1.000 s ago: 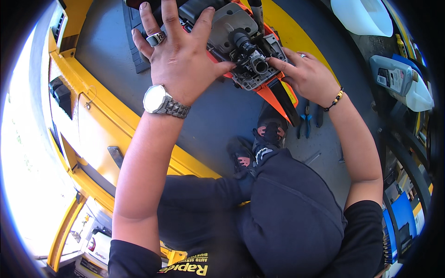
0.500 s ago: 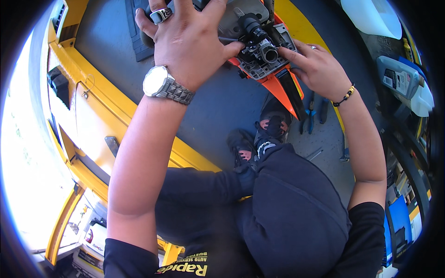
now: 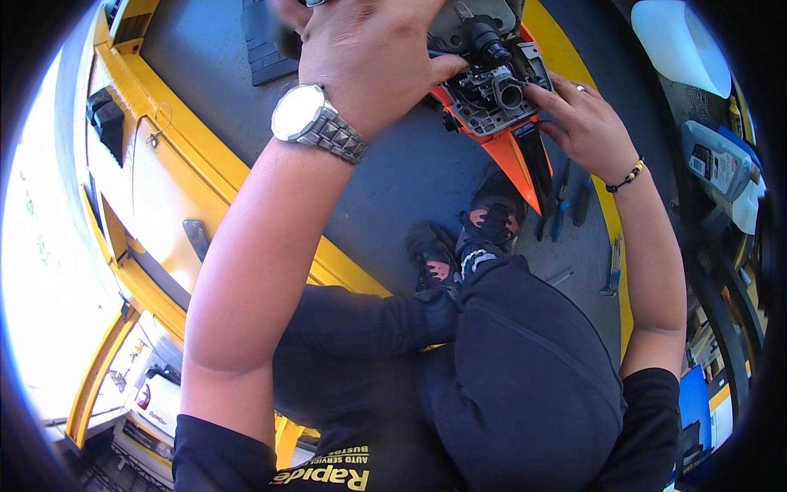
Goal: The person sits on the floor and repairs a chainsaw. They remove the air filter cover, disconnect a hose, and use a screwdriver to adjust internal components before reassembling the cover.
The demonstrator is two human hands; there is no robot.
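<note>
An orange and grey chainsaw [image 3: 510, 157] with its inside exposed is at the top of the view, its rear handle toward me. The carburetor [image 3: 495, 88], with a round opening, sits in the grey housing below a black rubber boot [image 3: 487, 41]. My left hand [image 3: 369, 66] lies over the saw's left side, thumb stretched to the carburetor's edge; its fingertips run out of view. My right hand [image 3: 586, 127] grips the right side of the housing, index fingertip beside the round opening and thumb near the handle.
Pliers [image 3: 561, 209] with blue handles lie on the dark floor, right of my shoes [image 3: 433, 266]. A thin metal rod [image 3: 560, 276] and several small tools [image 3: 613, 266] lie nearer. A yellow frame [image 3: 221, 176] runs along the left; plastic jugs [image 3: 717, 156] stand at the right.
In the picture, the saw and both hands have shifted right and a little downward. My left fingers are now more cut off by the upper edge. The right index finger stays beside the carburetor opening.
</note>
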